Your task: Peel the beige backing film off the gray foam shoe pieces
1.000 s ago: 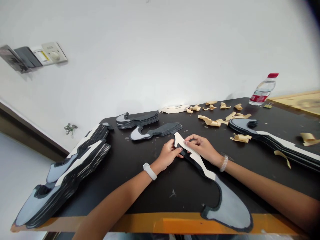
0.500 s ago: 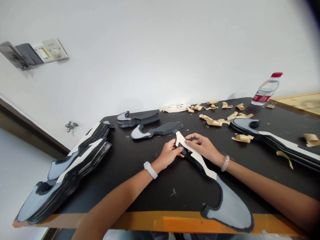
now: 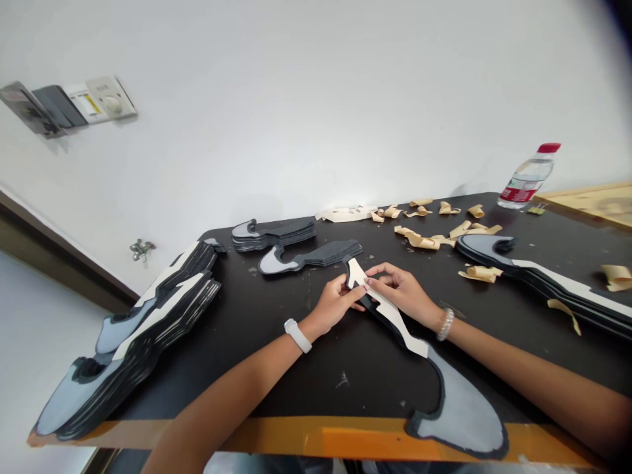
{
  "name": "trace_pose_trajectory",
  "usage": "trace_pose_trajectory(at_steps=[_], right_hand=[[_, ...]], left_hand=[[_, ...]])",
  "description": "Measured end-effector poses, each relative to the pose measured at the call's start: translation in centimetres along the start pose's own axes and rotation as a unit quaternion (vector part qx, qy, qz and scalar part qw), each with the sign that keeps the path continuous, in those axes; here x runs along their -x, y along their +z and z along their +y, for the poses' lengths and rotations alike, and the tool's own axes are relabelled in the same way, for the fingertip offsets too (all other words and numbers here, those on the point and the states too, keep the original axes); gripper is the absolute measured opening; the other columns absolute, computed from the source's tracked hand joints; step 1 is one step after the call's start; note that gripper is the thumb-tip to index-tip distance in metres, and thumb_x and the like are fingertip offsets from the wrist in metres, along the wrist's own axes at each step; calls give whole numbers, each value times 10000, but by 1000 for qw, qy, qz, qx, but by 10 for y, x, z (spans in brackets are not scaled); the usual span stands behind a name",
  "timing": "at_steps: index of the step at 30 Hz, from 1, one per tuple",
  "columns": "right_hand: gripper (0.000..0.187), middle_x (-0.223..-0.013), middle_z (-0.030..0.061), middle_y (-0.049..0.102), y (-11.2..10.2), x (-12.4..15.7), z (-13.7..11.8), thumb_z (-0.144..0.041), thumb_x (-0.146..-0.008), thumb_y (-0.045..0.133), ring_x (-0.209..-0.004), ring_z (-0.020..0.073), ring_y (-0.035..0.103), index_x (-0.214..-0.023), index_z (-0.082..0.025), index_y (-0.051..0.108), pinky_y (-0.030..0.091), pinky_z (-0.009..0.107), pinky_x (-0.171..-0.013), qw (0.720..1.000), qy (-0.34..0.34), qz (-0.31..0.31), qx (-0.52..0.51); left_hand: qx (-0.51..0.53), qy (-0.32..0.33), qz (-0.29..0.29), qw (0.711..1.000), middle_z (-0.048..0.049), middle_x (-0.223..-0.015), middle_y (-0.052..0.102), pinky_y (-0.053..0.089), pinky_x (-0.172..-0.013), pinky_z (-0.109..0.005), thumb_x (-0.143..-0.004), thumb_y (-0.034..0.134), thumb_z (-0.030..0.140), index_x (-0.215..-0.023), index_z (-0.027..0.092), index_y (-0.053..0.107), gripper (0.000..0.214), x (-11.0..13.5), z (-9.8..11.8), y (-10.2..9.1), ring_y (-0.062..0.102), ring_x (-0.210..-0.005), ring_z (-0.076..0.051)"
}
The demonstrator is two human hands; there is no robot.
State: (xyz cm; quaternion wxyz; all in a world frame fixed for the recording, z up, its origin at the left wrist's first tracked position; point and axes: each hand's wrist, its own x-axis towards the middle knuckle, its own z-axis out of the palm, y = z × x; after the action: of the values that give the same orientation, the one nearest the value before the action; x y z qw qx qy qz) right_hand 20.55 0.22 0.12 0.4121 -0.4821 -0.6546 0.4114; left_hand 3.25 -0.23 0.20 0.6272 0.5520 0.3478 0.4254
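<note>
A long black and grey shoe-upper piece [image 3: 459,408] lies across the black table [image 3: 276,355], its grey end hanging over the near orange edge. A white jagged strip [image 3: 390,313] runs along its far half. My left hand [image 3: 336,304] pinches the far tip of the piece and strip from the left. My right hand [image 3: 402,289] has its fingers closed on the same tip from the right. Both hands meet at the piece's far end.
A tall stack of similar pieces [image 3: 133,336] sits at the left edge, two smaller dark stacks [image 3: 276,235] at the back, another stack [image 3: 543,276] at the right. Curled tan paper peelings [image 3: 434,230] litter the far side. A water bottle [image 3: 526,178] stands at the back right.
The hands stay at the piece's tip with only small finger movements. The piece's near grey end has slid slightly to the right.
</note>
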Motion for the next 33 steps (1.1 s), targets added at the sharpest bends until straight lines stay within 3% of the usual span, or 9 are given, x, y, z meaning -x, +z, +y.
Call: trace_pose_trajectory(at_steps=[12,19,25,30,33], right_hand=[[373,-536,-58,419,2,7,-8,-483,-819,543,-478,80,350,-1010,-164,574,274,214,-461,996,-56,-45,52],[349,-543,-51,391,2,9,-11,-457,-844,512,-489,85,323,-1014,-170,613,272,225,-481,990,-90,-35,105],[329,-535,-53,394,2,11,-13,-434,-863,495,-484,87,328,-1017,-167,611,281,222,-481,987,-100,-27,119],[265,-546,-46,470,5,15,-15,-369,-877,497,-492,87,395,-1020,-178,613,335,213,-533,967,-169,-56,182],[248,-562,-47,488,6,16,-14,-334,-889,485,-496,85,427,-1050,-185,601,351,205,-554,956,-200,-55,207]], left_hand=[[-6,6,57,998,-13,-675,581,463,-606,-267,-735,629,455,-794,110,627,350,0,-4,-1,540,-631,-129],[24,-5,43,999,-8,-670,565,442,-632,-275,-704,644,500,-792,109,616,402,-1,-4,-2,521,-644,-126],[73,-21,37,996,-1,-652,554,427,-629,-267,-660,684,515,-753,115,601,419,-2,-4,-2,513,-630,-116],[52,-16,85,995,25,-553,485,339,-547,-225,-718,644,514,-627,121,570,411,-2,-5,-4,445,-532,-76],[57,-21,94,994,10,-572,536,354,-561,-231,-721,649,490,-660,123,613,375,-2,-5,-4,482,-544,-90]])
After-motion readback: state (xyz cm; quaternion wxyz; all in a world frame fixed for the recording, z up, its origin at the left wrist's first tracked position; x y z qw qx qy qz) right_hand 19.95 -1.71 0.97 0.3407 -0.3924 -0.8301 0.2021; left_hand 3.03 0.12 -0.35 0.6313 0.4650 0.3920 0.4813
